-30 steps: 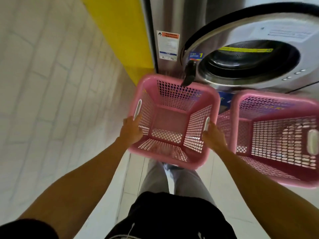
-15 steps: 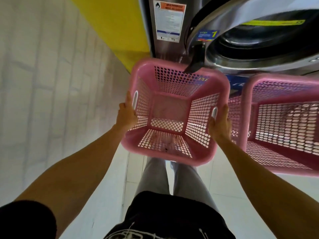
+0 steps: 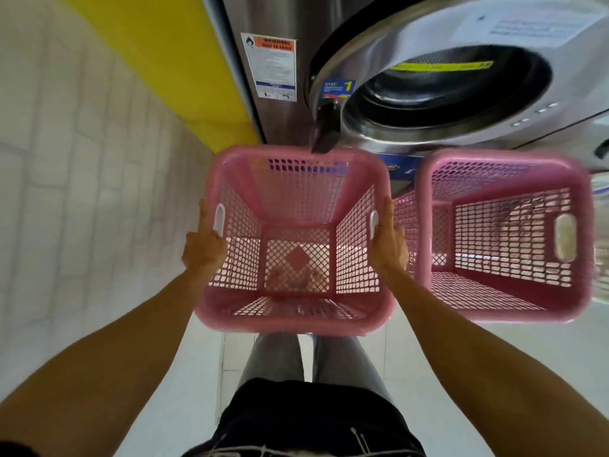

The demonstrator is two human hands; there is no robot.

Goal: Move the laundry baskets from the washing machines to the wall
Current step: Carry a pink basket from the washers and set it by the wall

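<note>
1. Lower in the frame than before, the held basket [image 3: 293, 311] is seen at centre.
2. Its sides are gripped by the left hand [image 3: 204, 247] and right hand [image 3: 389, 245].
3. Another basket [image 3: 501, 311] is seen at right, below the washer [image 3: 379, 44].

A yellow panel [image 3: 158, 61] fills eleven o'clock. A warning sticker [image 3: 270, 69] sits toward twelve. Pale floor tiles [image 3: 428, 357] spread at five, grey trousers [image 3: 276, 357] at six.
</note>
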